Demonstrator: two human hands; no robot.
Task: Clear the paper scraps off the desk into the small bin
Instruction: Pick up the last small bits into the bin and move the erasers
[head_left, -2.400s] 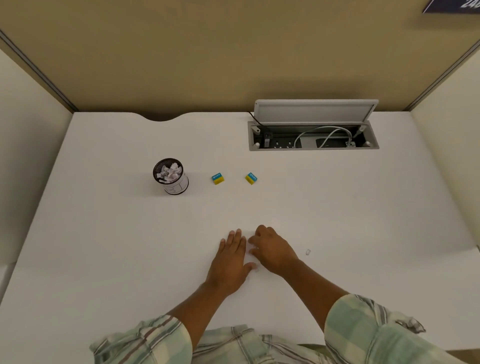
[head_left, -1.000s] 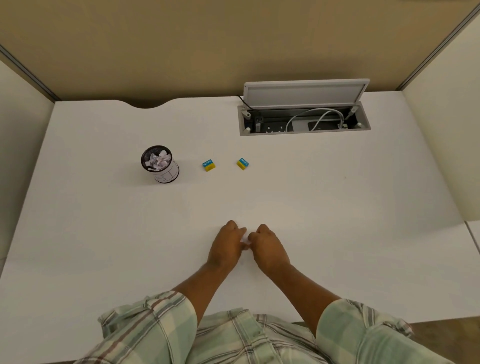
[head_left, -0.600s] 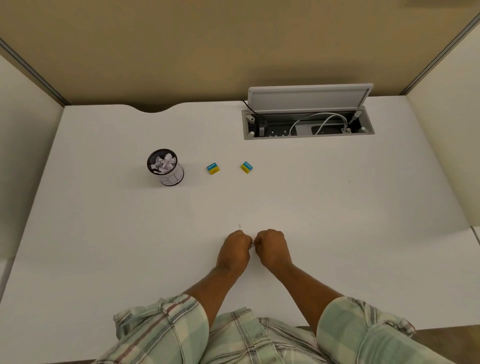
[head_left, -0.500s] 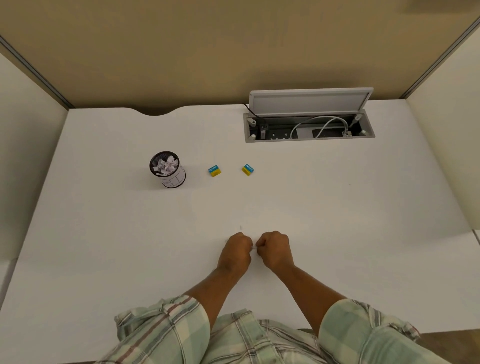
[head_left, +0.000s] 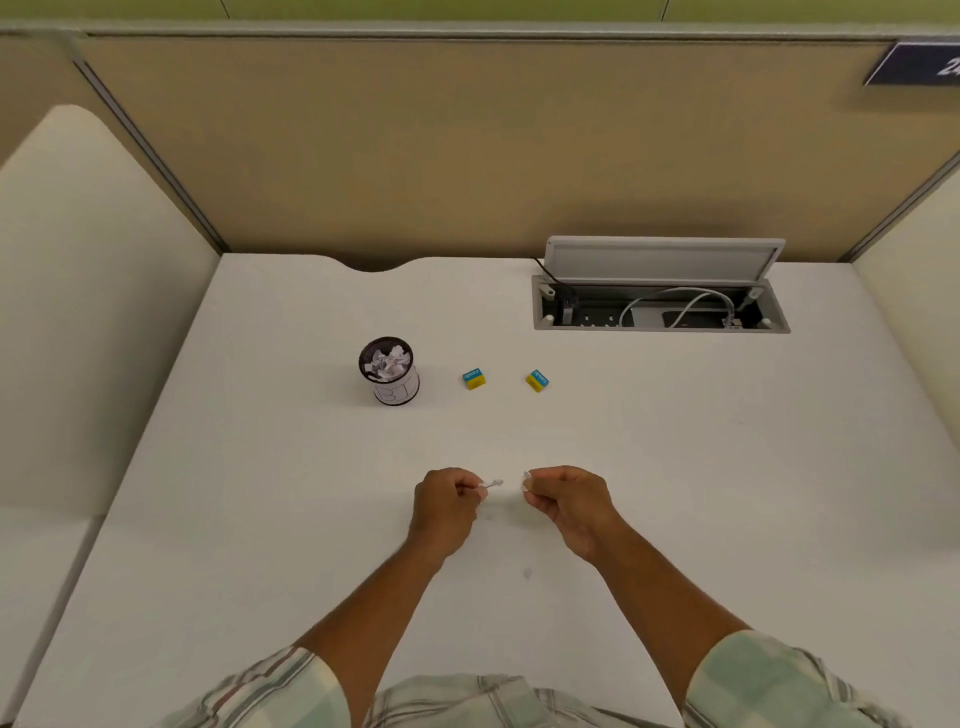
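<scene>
Tan fabric partition panels (head_left: 467, 145) close off the back of a broad white desk (head_left: 260, 519), with an open grey cable hatch (head_left: 660, 291) sunk into its far right part. Half a second ago the two fists were pressed knuckle to knuckle; now they have drawn apart, leaving a clear gap between them, and the camera has tipped up so more of the partition shows. The left hand (head_left: 447, 506) is curled, thumb and forefinger pinched on a small white paper scrap (head_left: 492, 484) that sticks out toward the right. The right hand (head_left: 569, 501) is curled the same way, pinching another tiny white scrap (head_left: 527, 480) at its fingertips; it may be a torn half of the same piece, though it is too small to tell. Both hands hover just above the desk near its front middle, forearms bare, plaid sleeves (head_left: 270, 691) rolled up. Well beyond the left hand stands the small black mesh bin with a white paper wrap (head_left: 389, 371), holding crumpled white paper. To its right lie two yellow-and-blue erasers (head_left: 474, 379), apart from each other, the second (head_left: 537, 380) further right
</scene>
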